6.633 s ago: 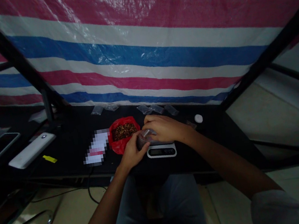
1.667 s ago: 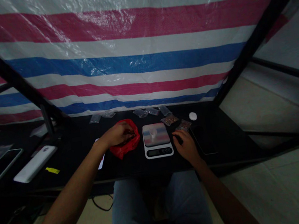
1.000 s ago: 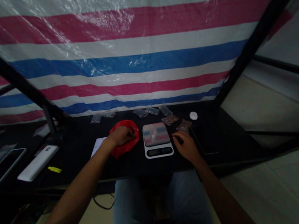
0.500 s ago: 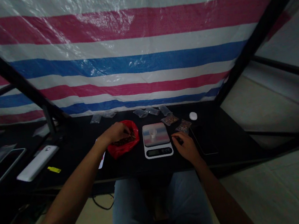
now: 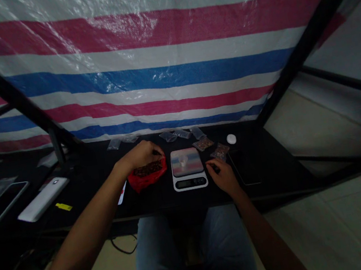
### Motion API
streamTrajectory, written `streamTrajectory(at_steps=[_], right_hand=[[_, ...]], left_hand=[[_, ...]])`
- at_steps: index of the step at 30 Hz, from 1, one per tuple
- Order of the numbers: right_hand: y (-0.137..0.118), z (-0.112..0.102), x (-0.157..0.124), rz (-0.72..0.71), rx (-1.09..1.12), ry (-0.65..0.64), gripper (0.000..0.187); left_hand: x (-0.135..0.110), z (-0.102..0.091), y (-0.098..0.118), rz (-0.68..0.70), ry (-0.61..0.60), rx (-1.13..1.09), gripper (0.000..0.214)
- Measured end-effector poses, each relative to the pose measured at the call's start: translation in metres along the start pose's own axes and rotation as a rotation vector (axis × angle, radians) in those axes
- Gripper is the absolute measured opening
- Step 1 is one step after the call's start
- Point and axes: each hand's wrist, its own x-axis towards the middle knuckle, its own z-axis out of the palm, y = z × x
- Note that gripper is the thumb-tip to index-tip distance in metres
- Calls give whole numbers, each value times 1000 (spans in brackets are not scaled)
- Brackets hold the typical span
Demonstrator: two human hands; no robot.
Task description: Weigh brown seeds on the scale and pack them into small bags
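Black table [image 5: 86, 179] is being backed by striped sheeting [image 5: 157, 74]. Red bag [image 5: 142, 183] is being supported on it, left of the scale [image 5: 188, 169]. Bag contents [image 5: 148, 169] are being partly covered by left hand [image 5: 145, 153]; grip can't be told. Right hand [image 5: 222, 176] is being rested beside the scale, loosely unclenched. White item [image 5: 122, 193] is being mostly hidden by left forearm [image 5: 94, 221].

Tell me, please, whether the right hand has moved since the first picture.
Yes, to the right and nearer the person. Judged against the scale, the right hand was over its plate; now it is beside the scale's right edge.
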Motion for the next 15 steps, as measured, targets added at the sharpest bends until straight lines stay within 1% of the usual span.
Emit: streamTrajectory(at_steps=[3, 5, 8, 11, 15], right_hand=[[-2, -1, 1, -5, -3, 4, 18], [-5, -2, 1, -1, -2, 8, 18], [-7, -3, 2, 9, 2, 10, 19], [-7, -3, 1, 12, 1, 17, 19], [-6, -2, 1, 9, -1, 19, 18]], left_hand=[[15, 0, 23, 88, 40, -13, 26], [27, 2, 39, 130, 37, 16, 23], [42, 9, 56, 147, 8, 108, 23], [50, 16, 63, 143, -27, 154, 26], [54, 23, 59, 146, -52, 150, 26]])
